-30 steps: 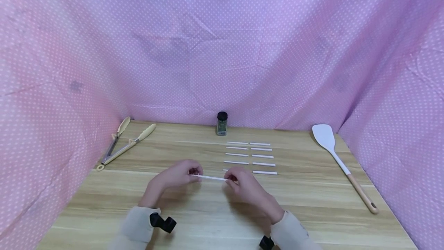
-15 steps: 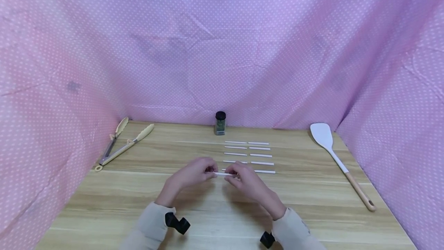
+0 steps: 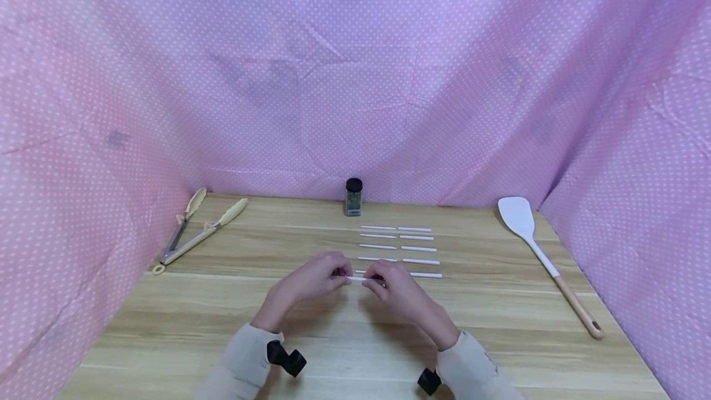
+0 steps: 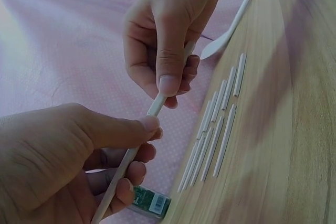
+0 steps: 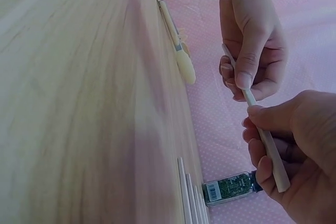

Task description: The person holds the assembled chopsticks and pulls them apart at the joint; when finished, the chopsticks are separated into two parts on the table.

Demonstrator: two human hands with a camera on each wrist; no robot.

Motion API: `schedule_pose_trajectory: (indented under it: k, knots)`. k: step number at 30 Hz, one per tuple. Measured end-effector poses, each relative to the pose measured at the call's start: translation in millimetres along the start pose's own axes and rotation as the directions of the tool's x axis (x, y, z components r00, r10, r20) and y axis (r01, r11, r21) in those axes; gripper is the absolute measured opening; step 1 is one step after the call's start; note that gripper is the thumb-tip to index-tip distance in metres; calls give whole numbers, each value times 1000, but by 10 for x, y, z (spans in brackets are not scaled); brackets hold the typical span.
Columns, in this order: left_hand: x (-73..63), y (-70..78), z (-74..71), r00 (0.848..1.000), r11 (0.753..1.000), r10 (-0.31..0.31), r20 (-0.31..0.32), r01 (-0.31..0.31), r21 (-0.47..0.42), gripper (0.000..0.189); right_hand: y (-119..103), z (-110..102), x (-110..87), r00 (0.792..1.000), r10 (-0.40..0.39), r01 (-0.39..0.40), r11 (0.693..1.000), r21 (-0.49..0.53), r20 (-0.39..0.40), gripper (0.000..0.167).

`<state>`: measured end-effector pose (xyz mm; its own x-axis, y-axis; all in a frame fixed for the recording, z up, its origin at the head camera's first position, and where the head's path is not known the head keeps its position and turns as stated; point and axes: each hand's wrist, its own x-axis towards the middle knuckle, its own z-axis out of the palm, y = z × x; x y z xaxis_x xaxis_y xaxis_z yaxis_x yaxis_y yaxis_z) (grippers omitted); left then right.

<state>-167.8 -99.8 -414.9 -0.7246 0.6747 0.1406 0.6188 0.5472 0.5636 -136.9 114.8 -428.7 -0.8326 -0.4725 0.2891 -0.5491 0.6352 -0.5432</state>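
A slim white stick (image 3: 357, 278) spans both hands above the wooden table. My left hand (image 3: 318, 276) pinches one part of it, and my right hand (image 3: 399, 286) pinches the other, with the fingertips close together. In the left wrist view, the thumb and curled fingers of each hand wrap the stick (image 4: 156, 106), which runs on past the left fingers. The right wrist view shows its right-hand end (image 5: 279, 174) as thicker than the other end. Behind the hands lie similar white sticks (image 3: 420, 249) in two columns, the left column thinner; my right hand partly hides the nearest row.
A spice jar (image 3: 353, 197) with a black lid stands at the table's back edge. Tongs (image 3: 205, 236) lie spread at the left, and a white spatula (image 3: 519, 220) with a wooden handle lies at the right. Pink dotted cloth (image 3: 355, 79) hangs around the back and sides.
My left hand has moved right along with the stick, closing the gap to the right hand. The span of stick between the fingers is shorter. Over the last half second the hands barely moved.
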Motion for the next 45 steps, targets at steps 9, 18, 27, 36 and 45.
schedule_pose_trajectory:
  k: [9, 18, 27, 36, 45]
  knots:
    - [17, -50, -3, 998, 998, 52, -34, -51, 35, 4, -18, -57, 18, 1000, -15, 15, 1000, -10, -14, 5]
    - [17, -72, -34, 996, 997, 77, -52, -77, -8, 5, -28, -61, 10, 998, -38, 37, 999, -22, -46, 6]
    - [27, -73, -23, 998, 998, 57, -36, -57, -4, 6, -10, -61, -18, 997, -47, 47, 999, -13, -56, 7]
    - [37, -50, -36, 997, 998, 66, -43, -67, -18, 7, -5, -92, -49, 997, -38, 38, 999, -13, -60, 6]
    - [50, -44, -54, 996, 997, 61, -60, -64, -35, 9, 13, -130, -42, 989, -95, 92, 995, -32, -109, 8]
